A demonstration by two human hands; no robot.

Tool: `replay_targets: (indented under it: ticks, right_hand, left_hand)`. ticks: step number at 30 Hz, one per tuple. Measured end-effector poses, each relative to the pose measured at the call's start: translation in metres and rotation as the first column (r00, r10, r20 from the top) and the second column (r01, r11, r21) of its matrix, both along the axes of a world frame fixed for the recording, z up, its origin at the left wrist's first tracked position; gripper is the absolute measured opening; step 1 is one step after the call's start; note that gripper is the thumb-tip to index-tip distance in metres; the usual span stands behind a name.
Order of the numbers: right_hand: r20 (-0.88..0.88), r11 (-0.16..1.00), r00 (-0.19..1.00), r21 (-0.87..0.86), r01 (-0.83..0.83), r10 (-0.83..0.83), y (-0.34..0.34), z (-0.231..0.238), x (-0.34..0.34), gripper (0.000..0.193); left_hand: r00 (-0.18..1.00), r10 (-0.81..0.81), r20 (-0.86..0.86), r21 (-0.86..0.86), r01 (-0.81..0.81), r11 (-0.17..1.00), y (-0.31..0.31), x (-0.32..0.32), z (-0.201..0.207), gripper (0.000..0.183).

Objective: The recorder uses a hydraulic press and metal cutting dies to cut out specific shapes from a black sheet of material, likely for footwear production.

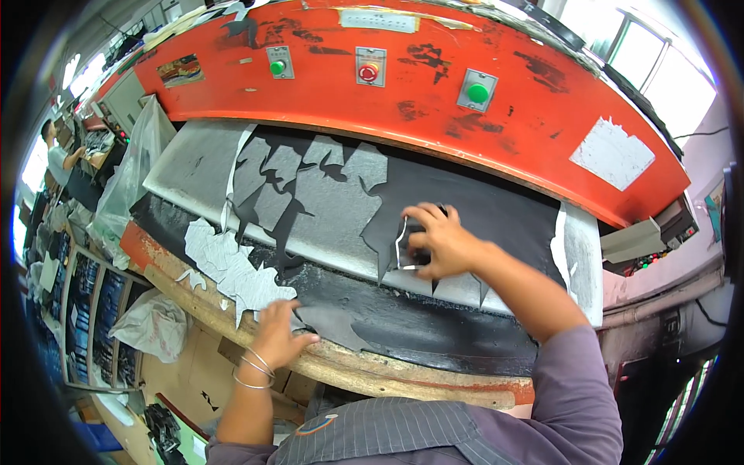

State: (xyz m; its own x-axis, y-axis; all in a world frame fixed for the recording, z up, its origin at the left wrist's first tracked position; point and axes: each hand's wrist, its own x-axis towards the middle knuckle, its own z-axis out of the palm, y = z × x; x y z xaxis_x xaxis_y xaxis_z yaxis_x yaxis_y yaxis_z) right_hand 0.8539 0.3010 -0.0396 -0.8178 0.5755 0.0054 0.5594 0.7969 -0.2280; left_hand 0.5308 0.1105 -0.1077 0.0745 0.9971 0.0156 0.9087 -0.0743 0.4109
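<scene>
My right hand (442, 244) grips a cutting die (402, 249), a bent metal strip with a bright edge, at the cut edge of a black sheet (473, 194) of leather-like material. The sheet lies on the pale cutting board (182, 159) of a press. Left of the die, shapes cut from the sheet leave bare grey gaps. My left hand (280, 335), thumb spread from the fingers, is at the front ledge beside a pile of pale grey cut pieces (232, 263). A flat grey piece (333, 325) lies just right of its thumb. The left fingertips are partly blurred.
The press's orange beam (325, 85) spans the far side, with two green buttons (477, 94) and a red one (368, 72). A wooden rail (364, 368) edges the front. A white sack (155, 325) and a shelf rack (93, 318) stand left; a person (62, 163) works beyond.
</scene>
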Motion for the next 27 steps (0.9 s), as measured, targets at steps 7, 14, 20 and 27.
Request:
replay_targets:
  ticks: [7, 14, 20, 27]
  right_hand:
    - [0.322, 0.968, 0.916, -0.012, -0.249, 0.239, 0.08, -0.022, -0.04, 0.03]
    - [-0.162, 0.844, 0.83, -0.054, 0.533, -0.534, 0.038, -0.075, -0.039, 0.074]
    - [-0.225, 0.694, 0.662, -0.106, 0.712, -0.714, 0.018, -0.116, -0.05, 0.073]
    - [-0.25, 0.765, 0.728, -0.095, 0.638, -0.638, 0.034, -0.12, -0.05, 0.064]
  left_hand:
    - [0.935, -0.115, 0.336, 0.025, 0.114, 0.993, 0.1, 0.0, 0.026, 0.066]
    - [0.874, -0.247, 0.419, 0.154, 0.2, 0.968, 0.218, 0.03, -0.052, 0.06]
    - [0.903, -0.334, 0.27, 0.31, 0.247, 0.918, 0.239, 0.051, -0.08, 0.062]
    - [0.864, -0.381, 0.329, 0.288, 0.293, 0.912, 0.243, 0.037, -0.087, 0.053]
